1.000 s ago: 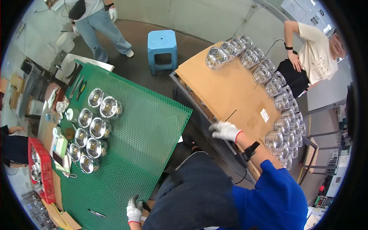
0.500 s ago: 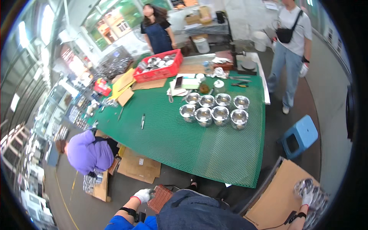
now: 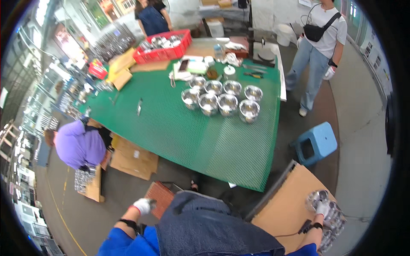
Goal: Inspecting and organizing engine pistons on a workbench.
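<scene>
My right hand (image 3: pixel 323 208), in a white glove, reaches to a group of shiny metal pieces (image 3: pixel 337 219) at the lower right. Its fingers close over the rim of a round metal cup (image 3: pixel 315 197); the fingertips are partly hidden. My left hand (image 3: pixel 143 206), also gloved, hangs low beside a red-brown woven seat (image 3: pixel 160 196). Its fingers look loosely extended and nothing shows in them. On the green-topped table (image 3: pixel 171 136) ahead, several polished metal cups (image 3: pixel 227 104) stand in two rows, their open mouths up.
A cardboard sheet (image 3: pixel 282 209) lies by the metal pieces. A blue stool (image 3: pixel 318 143) stands right of the table. A red crate (image 3: pixel 166 53) of metal parts, pliers (image 3: pixel 254 75) and a phone (image 3: pixel 184 65) lie on the table. People stand at the far side; another in purple (image 3: pixel 81 145) bends at left.
The view has shifted, so the table and cups now sit further up and left. My right hand stays at the metal cup in the group; my left hand remains low beside the seat.
</scene>
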